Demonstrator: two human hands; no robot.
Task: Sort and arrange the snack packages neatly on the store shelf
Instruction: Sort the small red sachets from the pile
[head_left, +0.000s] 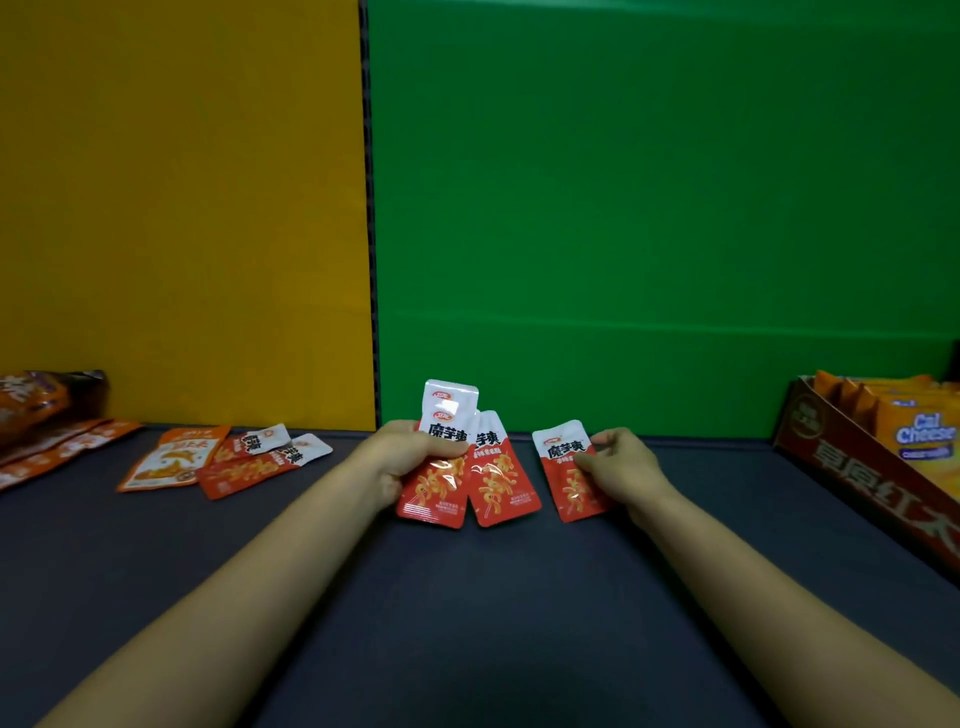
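Note:
My left hand (402, 457) grips a fanned bunch of red-and-white snack packets (441, 483) upright above the dark shelf surface (467, 597); the rightmost packet of the bunch (501, 483) leans to the right. My right hand (623, 467) pinches a single matching red-and-white packet (569, 470) by its right edge, a small gap away from the bunch. More red-and-white packets (254, 465) and an orange packet (171, 460) lie flat on the shelf to the left.
A cardboard display box (857, 467) with orange Cal Cheese packs (924, 431) stands at the right edge. Larger orange and brown bags (47, 410) lie at the far left. A yellow panel (182, 208) and a green panel (649, 208) form the back wall.

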